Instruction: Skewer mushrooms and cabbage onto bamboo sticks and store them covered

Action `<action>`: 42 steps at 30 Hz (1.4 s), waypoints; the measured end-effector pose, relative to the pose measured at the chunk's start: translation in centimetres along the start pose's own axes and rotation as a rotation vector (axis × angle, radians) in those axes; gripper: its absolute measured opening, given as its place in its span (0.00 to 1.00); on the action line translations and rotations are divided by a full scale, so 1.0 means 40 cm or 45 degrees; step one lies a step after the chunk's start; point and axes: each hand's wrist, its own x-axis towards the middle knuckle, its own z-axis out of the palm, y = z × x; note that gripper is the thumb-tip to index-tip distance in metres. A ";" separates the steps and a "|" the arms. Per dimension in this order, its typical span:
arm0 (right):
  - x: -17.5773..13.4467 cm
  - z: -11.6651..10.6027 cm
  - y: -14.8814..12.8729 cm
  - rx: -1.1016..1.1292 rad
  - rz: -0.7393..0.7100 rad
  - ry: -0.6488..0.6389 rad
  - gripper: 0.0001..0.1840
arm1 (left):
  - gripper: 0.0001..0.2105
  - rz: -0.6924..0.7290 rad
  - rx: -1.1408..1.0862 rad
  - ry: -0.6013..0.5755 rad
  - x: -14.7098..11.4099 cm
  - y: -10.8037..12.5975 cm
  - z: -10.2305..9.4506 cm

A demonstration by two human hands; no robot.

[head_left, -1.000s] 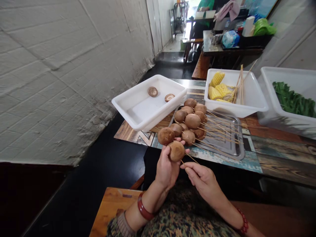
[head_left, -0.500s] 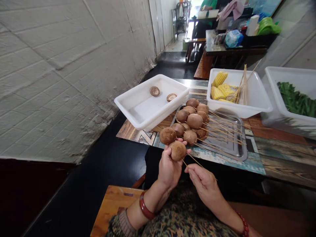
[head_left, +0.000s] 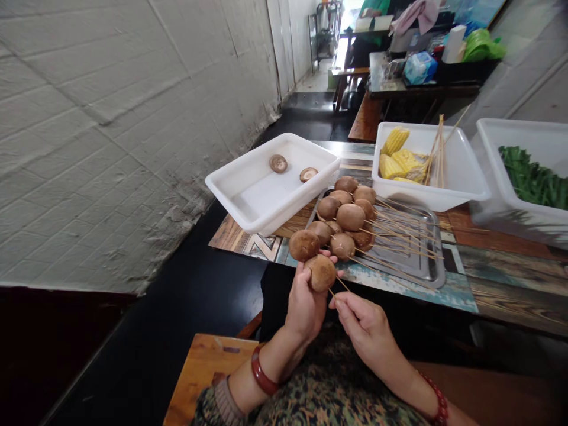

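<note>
Two brown mushrooms are in front of me; my left hand (head_left: pixel 306 305) grips the nearer mushroom (head_left: pixel 320 273), and the other mushroom (head_left: pixel 304 245) sits just beyond its fingertips. My right hand (head_left: pixel 361 322) pinches a thin bamboo skewer (head_left: pixel 332 293) that meets the nearer mushroom's underside. A second stick (head_left: pixel 342 284) shows between the hands. Just past my left hand, a metal tray (head_left: pixel 402 260) bears several mushroom skewers (head_left: pixel 350 218), caps to the left and sticks to the right. Whether one skewer passes through both held mushrooms is hidden.
A white tub (head_left: pixel 257 213) with two mushrooms stands at the table's left. Behind the tray, another white tub (head_left: pixel 444 198) holds corn and sticks. A tub of green leaves (head_left: pixel 535 177) is at right. The wall (head_left: pixel 133 130) runs along the left.
My right hand has moved slightly up and toward my left hand, so less stick shows between its fingers and the mushroom. Both held mushrooms have shifted slightly right.
</note>
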 end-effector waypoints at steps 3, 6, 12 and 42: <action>0.004 0.006 0.001 0.017 -0.013 0.009 0.17 | 0.12 -0.031 -0.028 0.020 -0.001 0.002 0.002; 0.006 0.007 0.002 0.030 0.003 0.000 0.17 | 0.12 -0.028 -0.014 0.018 -0.002 0.000 0.002; 0.014 0.005 0.002 0.040 0.010 0.003 0.18 | 0.12 -0.059 -0.012 -0.009 -0.005 -0.015 -0.004; -0.014 -0.019 0.018 -0.116 -0.111 -0.042 0.14 | 0.18 0.081 0.136 -0.012 0.021 0.003 -0.031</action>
